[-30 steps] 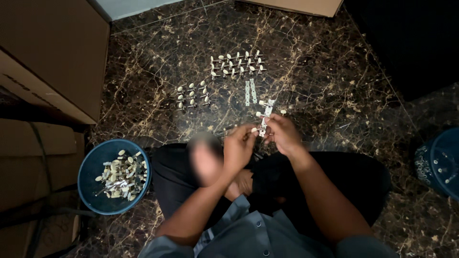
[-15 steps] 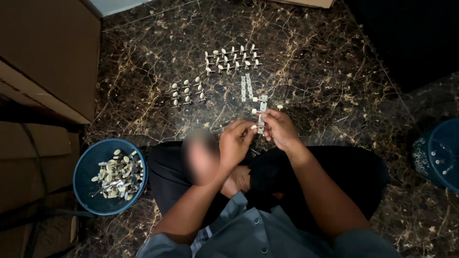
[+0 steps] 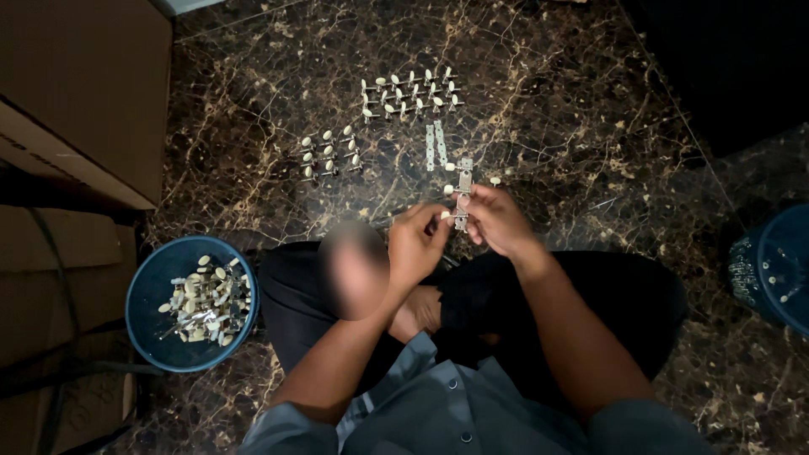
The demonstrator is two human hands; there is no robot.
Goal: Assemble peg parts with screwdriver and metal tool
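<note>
My right hand [image 3: 495, 221] grips a narrow metal plate [image 3: 463, 184] fitted with cream-knobbed pegs and holds it upright over the dark marble floor [image 3: 548, 93]. Close beside it, my left hand [image 3: 415, 244] pinches a small cream-knobbed peg [image 3: 444, 216] against the plate's lower end. Beyond the hands lie two bare metal plates [image 3: 436, 145]. Further off, rows of finished peg sets [image 3: 409, 91] are laid out, with a smaller group of peg sets [image 3: 330, 154] to their left.
A blue bowl [image 3: 160, 337] with several loose pegs sits on the floor by my left knee. Another blue tub [image 3: 774, 268] stands at the right edge. Cardboard boxes [image 3: 80, 93] line the left side. One loose peg [image 3: 495, 180] lies near the plate.
The hands have stayed together on the plate, working the peg. Only the view has shifted slightly.
</note>
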